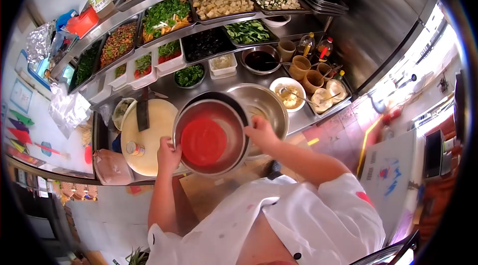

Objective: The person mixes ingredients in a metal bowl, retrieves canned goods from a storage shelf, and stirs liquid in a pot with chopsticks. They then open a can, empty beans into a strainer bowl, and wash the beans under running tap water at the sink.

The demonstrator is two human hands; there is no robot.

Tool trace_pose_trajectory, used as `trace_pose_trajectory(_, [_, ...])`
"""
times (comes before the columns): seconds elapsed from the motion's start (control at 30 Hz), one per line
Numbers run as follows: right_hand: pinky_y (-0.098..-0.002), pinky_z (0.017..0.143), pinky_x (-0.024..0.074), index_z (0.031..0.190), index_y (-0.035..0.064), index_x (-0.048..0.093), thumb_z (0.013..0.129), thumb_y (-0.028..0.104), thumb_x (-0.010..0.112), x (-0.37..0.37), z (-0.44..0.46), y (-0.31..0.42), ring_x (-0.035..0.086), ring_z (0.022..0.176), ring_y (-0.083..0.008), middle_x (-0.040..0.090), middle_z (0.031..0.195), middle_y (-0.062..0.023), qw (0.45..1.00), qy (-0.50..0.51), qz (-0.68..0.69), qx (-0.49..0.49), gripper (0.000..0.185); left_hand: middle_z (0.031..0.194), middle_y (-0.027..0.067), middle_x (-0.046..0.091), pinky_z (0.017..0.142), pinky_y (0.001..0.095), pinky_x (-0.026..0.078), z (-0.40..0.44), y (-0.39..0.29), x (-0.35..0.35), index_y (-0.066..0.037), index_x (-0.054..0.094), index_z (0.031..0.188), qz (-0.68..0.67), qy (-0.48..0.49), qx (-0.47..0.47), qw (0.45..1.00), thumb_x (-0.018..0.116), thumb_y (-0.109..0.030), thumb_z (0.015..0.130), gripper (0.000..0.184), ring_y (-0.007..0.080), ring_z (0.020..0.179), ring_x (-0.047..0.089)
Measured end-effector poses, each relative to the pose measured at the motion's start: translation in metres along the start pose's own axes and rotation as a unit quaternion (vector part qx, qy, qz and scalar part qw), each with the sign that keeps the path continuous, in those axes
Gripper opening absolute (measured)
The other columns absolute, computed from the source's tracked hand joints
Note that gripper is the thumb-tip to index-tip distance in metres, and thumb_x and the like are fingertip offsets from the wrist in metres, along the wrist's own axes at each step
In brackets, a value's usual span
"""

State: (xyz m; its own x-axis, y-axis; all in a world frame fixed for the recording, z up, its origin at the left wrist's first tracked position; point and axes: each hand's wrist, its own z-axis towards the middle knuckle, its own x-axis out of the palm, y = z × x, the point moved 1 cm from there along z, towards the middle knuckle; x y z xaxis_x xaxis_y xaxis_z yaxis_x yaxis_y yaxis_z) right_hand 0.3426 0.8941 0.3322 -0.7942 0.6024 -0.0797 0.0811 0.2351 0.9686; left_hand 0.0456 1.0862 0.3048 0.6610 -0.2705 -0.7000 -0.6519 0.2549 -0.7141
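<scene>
A steel bowl (235, 153) with a red round area at its bottom is held up between both hands, with a dark rim showing behind its upper edge. My left hand (170, 154) grips the bowl's left side, fingers closed on the rim. On the opposite side my right hand (261, 133) holds the rim with bent fingers. Partly behind the bowl, a wider steel basin (279, 110) rests on the counter. To the left lies a round cutting board (162, 125) bearing a cleaver (142, 114) and a small jar (134, 148).
Trays of cut food, such as tofu cubes (221, 2), fill the shelves above. Right of the basin are a white bowl (294, 86) of chopped food and a tray of seasoning cups (312, 81). A dark sauce bowl (260, 60) stands behind. A plastic bag (112, 166) sits front left.
</scene>
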Motion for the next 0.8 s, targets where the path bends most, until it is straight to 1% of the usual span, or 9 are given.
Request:
trace_pose_trajectory(0.13, [-0.0386,0.063,0.0478,0.086,-0.0003,0.060,0.080,0.018,0.071,0.048,-0.001,0.009,0.058,0.067,-0.0213,0.060,0.072,-0.0109,0.983,0.051,-0.140,-0.104,0.022,0.078,0.0202,0.065,0.076,0.0416,0.056,-0.038,0.066,-0.008,0.000,0.056,0.097,0.126,-0.091,0.046,0.987,0.071,-0.016,0.085,0.025,0.0338,0.075,0.069])
trace_pose_trajectory(0.27, [-0.0397,0.061,0.0483,0.082,0.0023,0.058,0.080,0.019,0.071,0.069,0.008,0.011,0.060,0.064,-0.0220,0.060,0.067,-0.0103,0.965,0.041,-0.197,-0.168,0.021,0.083,0.0091,0.066,0.057,0.0309,0.054,-0.050,0.121,-0.026,-0.004,0.060,0.096,-0.093,-0.004,-0.170,0.981,0.067,-0.013,0.088,0.014,0.0202,0.072,0.067])
trace_pose_trajectory(0.33, [-0.0387,0.059,0.0484,0.081,0.0031,0.057,0.080,0.019,0.073,0.055,0.017,0.011,0.060,0.062,-0.0202,0.060,0.066,-0.0092,0.985,0.033,-0.147,-0.090,0.022,0.084,0.0070,0.065,0.054,0.0285,0.053,-0.066,0.114,-0.039,-0.005,0.060,0.097,-0.291,0.008,-0.217,0.932,0.064,-0.010,0.089,0.010,0.0186,0.072,0.066])
trace_pose_trajectory(0.43, [-0.0360,0.056,0.0487,0.083,0.0043,0.060,0.079,0.018,0.076,0.000,0.027,0.016,0.058,0.059,-0.0165,0.061,0.066,-0.0075,0.988,-0.043,-0.142,-0.050,0.021,0.076,0.0022,0.061,0.062,0.0364,0.057,-0.071,0.103,-0.047,-0.006,0.057,0.089,-0.426,-0.074,-0.272,0.860,0.062,-0.011,0.089,0.007,0.0150,0.064,0.060])
trace_pose_trajectory(0.53, [-0.0325,0.063,0.0498,0.093,0.0017,0.067,0.081,0.015,0.074,-0.070,0.015,0.028,0.060,0.070,-0.0139,0.065,0.076,-0.0035,0.980,-0.182,-0.060,-0.047,0.019,0.093,0.0075,0.067,0.074,0.0356,0.062,-0.054,0.144,-0.035,-0.003,0.060,0.101,-0.490,-0.071,-0.308,0.812,0.059,-0.008,0.091,0.011,0.0206,0.083,0.067])
trace_pose_trajectory(0.57, [-0.0306,0.066,0.0504,0.099,0.0005,0.067,0.083,0.012,0.071,-0.108,0.029,0.004,0.061,0.074,-0.0137,0.066,0.080,-0.0033,0.982,-0.185,-0.034,-0.035,0.020,0.093,0.0029,0.065,0.078,0.0349,0.061,-0.043,0.162,-0.021,-0.007,0.060,0.099,-0.530,-0.071,-0.330,0.778,0.063,-0.010,0.090,0.010,0.0181,0.083,0.067])
trace_pose_trajectory(0.6, [-0.0298,0.065,0.0508,0.101,0.0003,0.067,0.084,0.010,0.068,-0.129,0.018,0.016,0.062,0.073,-0.0144,0.066,0.084,-0.0033,0.977,-0.190,0.082,-0.053,0.019,0.094,0.0031,0.065,0.080,0.0350,0.061,-0.033,0.172,-0.006,-0.006,0.060,0.100,-0.550,-0.084,-0.328,0.763,0.063,-0.010,0.091,0.010,0.0184,0.086,0.066])
trace_pose_trajectory(0.67, [-0.0286,0.060,0.0488,0.104,0.0029,0.065,0.085,0.007,0.066,-0.187,0.023,0.006,0.061,0.070,-0.0126,0.065,0.084,-0.0029,0.959,-0.241,0.146,-0.036,0.020,0.098,0.0036,0.065,0.083,0.0350,0.061,-0.016,0.187,0.025,-0.006,0.061,0.103,-0.588,-0.109,-0.326,0.732,0.062,-0.010,0.092,0.011,0.0188,0.090,0.066])
trace_pose_trajectory(0.8, [-0.0271,0.049,0.0373,0.091,0.0082,0.060,0.086,0.007,0.064,-0.257,0.019,0.044,0.051,0.057,-0.0114,0.056,0.072,-0.0002,0.909,-0.338,0.242,-0.022,0.007,0.118,0.0095,0.061,0.093,0.0389,0.060,0.015,0.213,0.073,0.000,0.055,0.124,-0.590,-0.192,-0.355,0.699,0.063,-0.015,0.097,0.031,0.0223,0.101,0.065])
